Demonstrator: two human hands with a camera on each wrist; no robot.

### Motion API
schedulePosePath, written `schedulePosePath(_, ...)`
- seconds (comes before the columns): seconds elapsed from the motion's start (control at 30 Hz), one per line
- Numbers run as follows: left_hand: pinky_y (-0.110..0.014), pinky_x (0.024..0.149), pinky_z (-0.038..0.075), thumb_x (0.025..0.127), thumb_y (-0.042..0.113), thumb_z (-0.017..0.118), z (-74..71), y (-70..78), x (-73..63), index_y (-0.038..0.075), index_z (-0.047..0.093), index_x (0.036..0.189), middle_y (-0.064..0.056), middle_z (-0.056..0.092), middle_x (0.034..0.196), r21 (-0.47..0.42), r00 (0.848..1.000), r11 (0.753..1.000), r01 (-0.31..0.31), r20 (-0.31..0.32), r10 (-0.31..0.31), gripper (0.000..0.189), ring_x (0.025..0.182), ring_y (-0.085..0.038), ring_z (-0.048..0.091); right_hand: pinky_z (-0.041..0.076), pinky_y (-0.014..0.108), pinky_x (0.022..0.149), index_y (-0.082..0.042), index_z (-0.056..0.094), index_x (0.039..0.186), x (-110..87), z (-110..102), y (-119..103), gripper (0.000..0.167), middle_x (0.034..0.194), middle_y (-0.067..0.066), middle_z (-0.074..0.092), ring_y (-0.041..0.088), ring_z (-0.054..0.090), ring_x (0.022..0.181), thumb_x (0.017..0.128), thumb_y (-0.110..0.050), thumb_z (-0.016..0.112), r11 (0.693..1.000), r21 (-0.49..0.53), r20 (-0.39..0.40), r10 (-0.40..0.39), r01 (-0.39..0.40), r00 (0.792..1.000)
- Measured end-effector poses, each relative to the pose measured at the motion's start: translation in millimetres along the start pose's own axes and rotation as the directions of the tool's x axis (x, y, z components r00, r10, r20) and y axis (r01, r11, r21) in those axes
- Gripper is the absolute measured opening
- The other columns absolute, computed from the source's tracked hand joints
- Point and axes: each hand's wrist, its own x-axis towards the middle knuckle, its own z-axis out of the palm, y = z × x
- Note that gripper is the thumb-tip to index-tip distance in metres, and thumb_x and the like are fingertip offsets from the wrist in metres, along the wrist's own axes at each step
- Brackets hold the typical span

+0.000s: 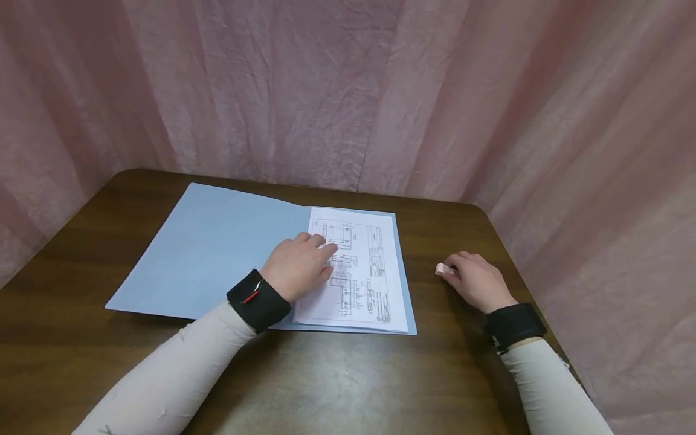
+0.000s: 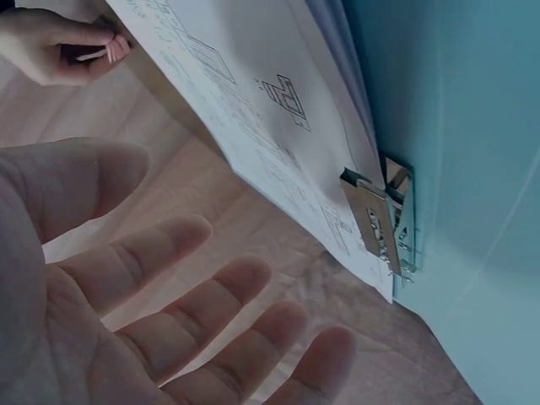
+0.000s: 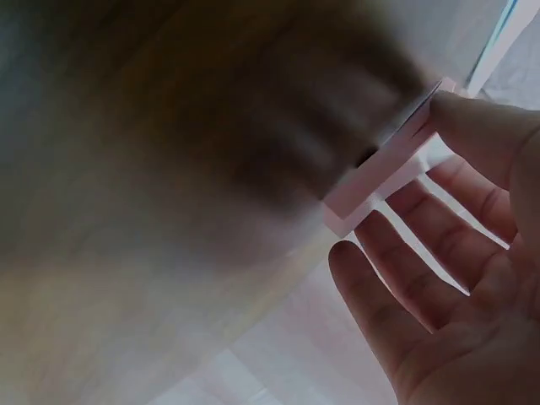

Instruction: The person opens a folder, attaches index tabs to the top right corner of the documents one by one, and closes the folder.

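Note:
A light blue folder (image 1: 212, 248) lies spread on the table, a stack of printed drawing sheets (image 1: 375, 290) on its right side. In the left wrist view, a metal clip (image 2: 371, 219) grips the edge of the sheets by the fold. My left hand (image 1: 301, 263) is over the sheets near the fold, fingers spread and loosely bent, holding nothing. To the right of the folder, my right hand (image 1: 481, 281) pinches a small pale pink bar (image 3: 388, 169) between thumb and fingers, close over the table. A dark spot shows on the bar's side.
The brown wooden table (image 1: 337, 386) has rounded far corners. Pink curtains (image 1: 326, 90) hang behind it and along its right side. The folder's left cover extends toward the table's left part.

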Motion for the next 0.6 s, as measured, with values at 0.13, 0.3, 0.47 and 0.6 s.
schedulePosePath(0.13,-0.051,0.094,0.062,0.103,0.031,0.080,-1.5,1.3,0.3,0.012,0.071,0.147,-0.015,0.071,0.141,-0.005,1.000,1.000,-0.001,0.005,0.001,0.048,0.125,-0.036,0.067,0.055,0.053,0.079,-0.004,0.076,0.113,3.6,-2,-10,0.025,0.091,0.008,0.070,0.029,0.062,0.082,0.106,-0.028,0.078,1.000,0.030,-0.037,-0.002,0.003,0.999)
schedulePosePath(0.3,-0.050,0.094,0.062,0.103,0.030,0.080,-3.3,1.9,1.5,0.012,0.072,0.145,-0.015,0.072,0.140,-0.016,1.000,1.000,-0.008,-0.009,0.008,0.046,0.124,-0.036,0.068,0.057,0.051,0.082,-0.005,0.075,0.121,11.0,-4,-29,0.027,0.101,0.010,0.073,0.029,0.063,0.086,0.107,-0.028,0.077,0.996,0.091,-0.056,0.005,0.000,0.998)
schedulePosePath(0.47,-0.049,0.094,0.062,0.104,0.030,0.079,-3.5,0.7,2.2,0.012,0.072,0.146,-0.014,0.072,0.139,-0.024,1.000,1.000,-0.004,-0.002,0.004,0.046,0.123,-0.035,0.069,0.059,0.049,0.086,-0.006,0.074,0.128,18.7,-7,-56,0.030,0.111,0.011,0.071,0.030,0.063,0.094,0.108,-0.028,0.076,0.990,0.139,-0.060,-0.004,0.012,0.998)
schedulePosePath(0.6,-0.049,0.095,0.062,0.104,0.030,0.079,-3.0,-1.7,3.6,0.012,0.072,0.146,-0.013,0.073,0.137,-0.027,1.000,1.000,0.002,-0.003,-0.002,0.047,0.122,-0.034,0.070,0.055,0.041,0.077,-0.009,0.076,0.130,27.4,-12,-79,0.031,0.104,0.008,0.067,0.027,0.061,0.090,0.108,-0.030,0.076,0.984,0.170,-0.069,-0.034,0.045,0.997)
